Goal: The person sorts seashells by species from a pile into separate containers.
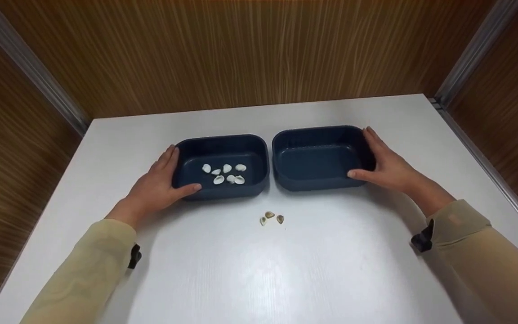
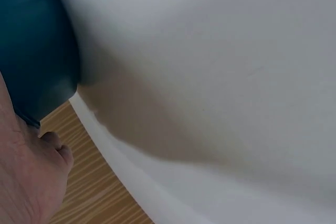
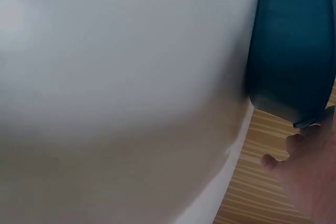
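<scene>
Two dark blue rectangular containers stand side by side in the head view, a narrow gap between them. Several white shells (image 1: 227, 168) lie on the floor of the left container (image 1: 223, 193). The right container (image 1: 317, 184) has nothing visible inside. My left hand (image 1: 153, 186) rests against the outer end of the left container, fingers straight along its side and thumb at the front wall. Against the right container's outer end lies my right hand (image 1: 389, 166), fingers extended toward the back corner, thumb at the front rim. Both wrist views show only part of each hand beside a container.
Three small brownish shells (image 1: 269, 215) lie on the white table (image 1: 259, 274) in front of the containers. Wood-grain panels (image 1: 259, 54) enclose the table at the back and both sides.
</scene>
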Tool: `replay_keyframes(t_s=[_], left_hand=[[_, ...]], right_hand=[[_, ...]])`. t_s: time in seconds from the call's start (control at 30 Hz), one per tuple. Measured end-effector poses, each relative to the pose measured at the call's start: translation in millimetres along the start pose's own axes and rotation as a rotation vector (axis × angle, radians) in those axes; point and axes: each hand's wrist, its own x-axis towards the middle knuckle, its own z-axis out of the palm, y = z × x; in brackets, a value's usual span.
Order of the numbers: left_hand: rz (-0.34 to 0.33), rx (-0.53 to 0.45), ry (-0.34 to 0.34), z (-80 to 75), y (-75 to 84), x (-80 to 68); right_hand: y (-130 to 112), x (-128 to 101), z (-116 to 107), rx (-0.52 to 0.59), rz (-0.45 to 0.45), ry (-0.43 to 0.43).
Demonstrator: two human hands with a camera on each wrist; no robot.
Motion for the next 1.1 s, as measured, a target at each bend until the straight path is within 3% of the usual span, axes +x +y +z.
replay_keyframes(t_s=[0.33,0.47,0.63,0.87,1.1], left_hand=[[0.033,0.015,0.048,-9.7,10.5,-4.8],[0.114,0.01,0.111,-15.5,26.7,-10.2],[0.266,-0.036,0.184,-17.9,58.6,-24.0],[0.428,-0.106,0.17,2.1,103.1,-42.3],[0.528,-0.284,0.13,37.2,127.4,-51.8]], right_hand=[[0.0,-2.1,1.8,0.01,0.034,-0.059],[0.4,-1.4,2.6,0.015,0.038,-0.057],[0.6,-0.8,2.3,0.025,0.038,-0.051],[0.3,-0.7,2.7,0.029,0.059,-0.06],[0.0,-0.8,2.8,0.027,0.057,-0.067]])
